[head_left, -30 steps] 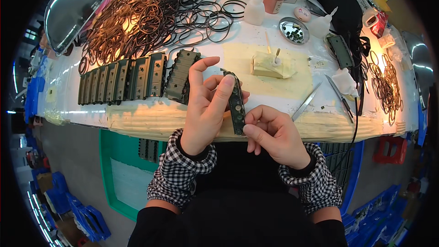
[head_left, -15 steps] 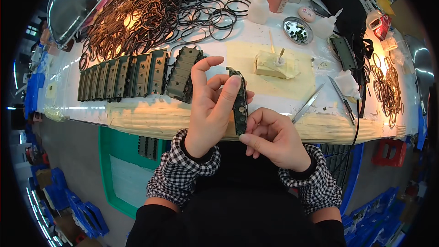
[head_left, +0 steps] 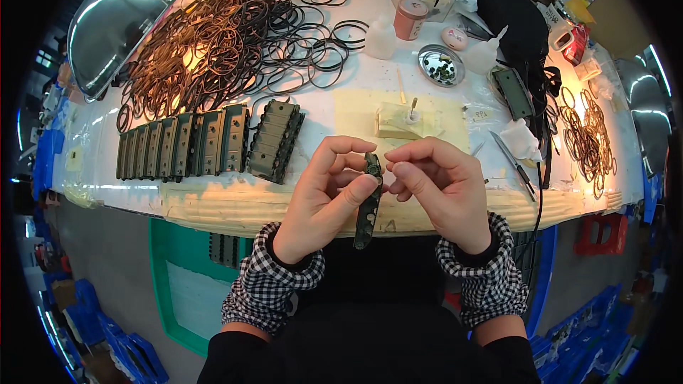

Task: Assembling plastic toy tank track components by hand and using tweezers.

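Between the thumb and fingers of my left hand (head_left: 320, 203) is a narrow dark green plastic part (head_left: 367, 217), standing on edge with small round bosses along its side. My right hand (head_left: 448, 185) is at the part's upper end, its thumb and fingers closed in a pinch. Whatever lies between those fingertips is too small or hidden to name. Left of my hands, similar green plastic parts (head_left: 171, 146) stand in a row, with one more ribbed green part (head_left: 274, 142) leaning at the row's right end.
A tangled pile of dark rubber rings (head_left: 206, 57) covers the back left. Beyond my hands sits a tape-wrapped block (head_left: 398, 122). A round metal dish (head_left: 440, 65) holds small green pieces. At right lie a slim pointed tool (head_left: 512, 160) and more rings (head_left: 587, 139). A green tray (head_left: 160, 277) is below the table.
My right hand has gone from the part's lower end up to its upper end. My left index finger, raised before, now bends toward the part's top. The whole view has shifted slightly.
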Motion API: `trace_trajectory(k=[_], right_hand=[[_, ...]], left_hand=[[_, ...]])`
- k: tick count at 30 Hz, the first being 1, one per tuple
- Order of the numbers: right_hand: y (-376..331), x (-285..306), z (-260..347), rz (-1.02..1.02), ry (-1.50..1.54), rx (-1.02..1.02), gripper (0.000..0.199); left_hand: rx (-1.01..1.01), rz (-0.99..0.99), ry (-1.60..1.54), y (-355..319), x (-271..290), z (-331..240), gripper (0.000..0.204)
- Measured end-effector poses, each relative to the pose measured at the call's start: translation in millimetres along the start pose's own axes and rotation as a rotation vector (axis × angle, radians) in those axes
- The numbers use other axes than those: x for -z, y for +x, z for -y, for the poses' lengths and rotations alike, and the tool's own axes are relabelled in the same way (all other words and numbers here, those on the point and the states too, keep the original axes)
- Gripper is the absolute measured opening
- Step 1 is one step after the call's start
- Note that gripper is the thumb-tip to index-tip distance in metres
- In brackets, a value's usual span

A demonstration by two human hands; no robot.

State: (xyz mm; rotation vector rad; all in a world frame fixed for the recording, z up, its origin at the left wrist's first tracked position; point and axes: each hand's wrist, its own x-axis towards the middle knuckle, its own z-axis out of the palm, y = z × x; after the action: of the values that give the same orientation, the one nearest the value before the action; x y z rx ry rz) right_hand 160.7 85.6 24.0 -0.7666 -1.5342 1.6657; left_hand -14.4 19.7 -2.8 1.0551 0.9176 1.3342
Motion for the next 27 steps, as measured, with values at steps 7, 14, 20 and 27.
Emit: trace_trajectory(k=[7, 14, 20, 27], right_hand=[[0, -1, -1, -0.009, -0.117, 0.033, 0.012], [-7, 33, 10, -0.004, -0.882, 0.343, 0.028], [-29, 74, 18, 0.320, -1.627, 0.499, 0.029], [-14, 83, 18, 0.297, -1.370, 0.636, 0.024]], left_hand=[[-0.010, -0.018, 0.149, -1, -4, -2, 0.042], [0.052, -0.106, 0.010, -2, 5, 0, 0.036], [0.025, -0.091, 0.044, 1, 3, -2, 0.037], [0.008, -0.065, 0.013, 0, -1, 3, 0.028]])
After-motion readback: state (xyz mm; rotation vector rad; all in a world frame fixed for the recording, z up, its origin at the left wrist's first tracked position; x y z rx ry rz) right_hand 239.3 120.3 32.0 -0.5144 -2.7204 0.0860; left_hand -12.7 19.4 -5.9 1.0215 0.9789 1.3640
